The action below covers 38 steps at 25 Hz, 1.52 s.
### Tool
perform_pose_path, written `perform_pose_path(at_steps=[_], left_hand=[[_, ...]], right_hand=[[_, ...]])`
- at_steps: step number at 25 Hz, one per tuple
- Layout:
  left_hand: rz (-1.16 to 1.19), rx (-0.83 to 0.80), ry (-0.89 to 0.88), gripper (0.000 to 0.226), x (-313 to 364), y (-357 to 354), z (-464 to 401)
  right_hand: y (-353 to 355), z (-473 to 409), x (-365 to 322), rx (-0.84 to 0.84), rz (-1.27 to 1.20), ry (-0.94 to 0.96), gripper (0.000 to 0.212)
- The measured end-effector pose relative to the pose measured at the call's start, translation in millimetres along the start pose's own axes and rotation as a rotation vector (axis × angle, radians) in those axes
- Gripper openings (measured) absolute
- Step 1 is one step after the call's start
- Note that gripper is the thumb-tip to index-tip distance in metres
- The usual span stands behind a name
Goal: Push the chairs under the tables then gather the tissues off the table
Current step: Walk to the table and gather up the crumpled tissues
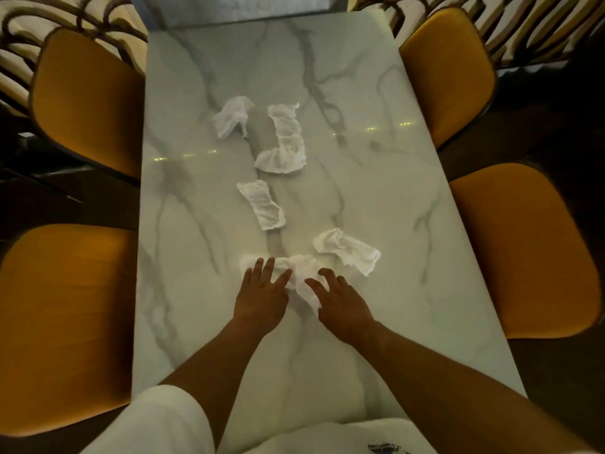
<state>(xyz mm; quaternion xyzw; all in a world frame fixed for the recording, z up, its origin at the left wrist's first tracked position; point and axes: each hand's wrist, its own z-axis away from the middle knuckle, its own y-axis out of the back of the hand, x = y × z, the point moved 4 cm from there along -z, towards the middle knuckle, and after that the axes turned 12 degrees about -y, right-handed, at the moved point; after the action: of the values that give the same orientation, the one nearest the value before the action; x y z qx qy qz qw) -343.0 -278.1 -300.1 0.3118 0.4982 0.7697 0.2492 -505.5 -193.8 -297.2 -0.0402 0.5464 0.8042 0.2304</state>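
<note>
Gathering is under way at the near end of the marble table (409, 208), and both hands are laid on the nearest tissue (299, 273). The left hand (262, 298) is spread flat over that tissue's left part, fingers wide; the right hand (342, 303) is pressed on its right part with the fingers slightly curled and apart. Nothing is gripped yet, as far as can be judged: the tissue lies bunched between the two palms and is not lifted.

Four more tissues are left on the table. One crumpled tissue (348, 250) is found just beyond the right hand, near the table's middle line. A folded strip (262, 204) is seen further up the table, then a long stained piece (284, 142), and a small wad (230, 116) beside it towards the table's far end.

Four yellow chairs are set at the table's long sides: the near left chair (65, 322), far left chair (88, 99), near right chair (523, 250) and far right chair (448, 77). Their seats are tucked against the table's edges, so the chair step is judged done, though how far under they sit cannot quite be told. The gathering is judged barely begun.
</note>
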Motion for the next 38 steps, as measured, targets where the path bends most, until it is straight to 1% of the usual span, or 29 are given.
perform_pose_path(at_steps=[2,4,6,9,11,13,15,17,20,21,23,26,29,31,33,35,36,38], left_hand=[[0.038,0.036,-0.013,0.038,-6,-6,-3],[0.079,0.031,0.02,0.03,-10,-3,-2],[0.097,-0.049,0.067,0.032,-12,-3,-1],[0.152,-0.137,0.138,0.039,-12,-6,1],[0.273,-0.111,0.189,0.037,-9,-9,4],[0.407,-0.049,0.249,0.033,-7,-14,12],[0.449,-0.031,0.292,0.034,-5,-18,22],[0.443,-0.042,0.31,0.034,-8,-21,29],[0.424,-0.015,0.335,0.022,-18,-20,29],[0.418,-0.009,0.341,0.019,-21,-20,27],[0.418,-0.006,0.348,0.015,-22,-20,26],[0.425,-0.003,0.347,0.019,-19,-18,25],[0.409,0.006,0.31,0.036,-18,-6,20],[0.356,0.087,0.279,0.051,-26,9,5],[0.244,0.16,0.227,0.058,-37,26,-18],[0.137,0.202,0.178,0.057,-49,44,-47],[0.104,0.218,0.163,0.05,-55,54,-61],[0.03,0.213,0.13,0.029,-68,74,-90]], right_hand=[[-6,-3,2,-0.085,-0.023,-0.051,0.062],[-9,-8,2,-0.12,-0.012,-0.078,0.063],[-11,-13,0,-0.165,-0.03,-0.112,0.06],[-16,-16,-5,-0.203,-0.049,-0.143,0.049],[-19,-12,-6,-0.218,-0.126,-0.193,0.039],[-23,-3,-5,-0.217,-0.224,-0.244,0.033],[-24,4,0,-0.187,-0.254,-0.272,0.027],[-18,6,8,-0.136,-0.262,-0.277,0.02],[8,-2,16,0.013,-0.314,-0.285,0.014],[20,-8,16,0.08,-0.351,-0.294,0.016],[42,-23,15,0.189,-0.421,-0.302,0.025],[61,-47,17,0.256,-0.401,-0.276,0.035],[64,-60,30,0.274,-0.328,-0.356,0.04],[55,-63,37,0.277,-0.242,-0.417,0.052],[39,-62,43,0.229,-0.155,-0.453,0.063],[28,-59,47,0.147,-0.164,-0.484,0.059],[25,-55,46,0.106,-0.198,-0.505,0.053],[23,-50,43,0.04,-0.274,-0.521,0.041]])
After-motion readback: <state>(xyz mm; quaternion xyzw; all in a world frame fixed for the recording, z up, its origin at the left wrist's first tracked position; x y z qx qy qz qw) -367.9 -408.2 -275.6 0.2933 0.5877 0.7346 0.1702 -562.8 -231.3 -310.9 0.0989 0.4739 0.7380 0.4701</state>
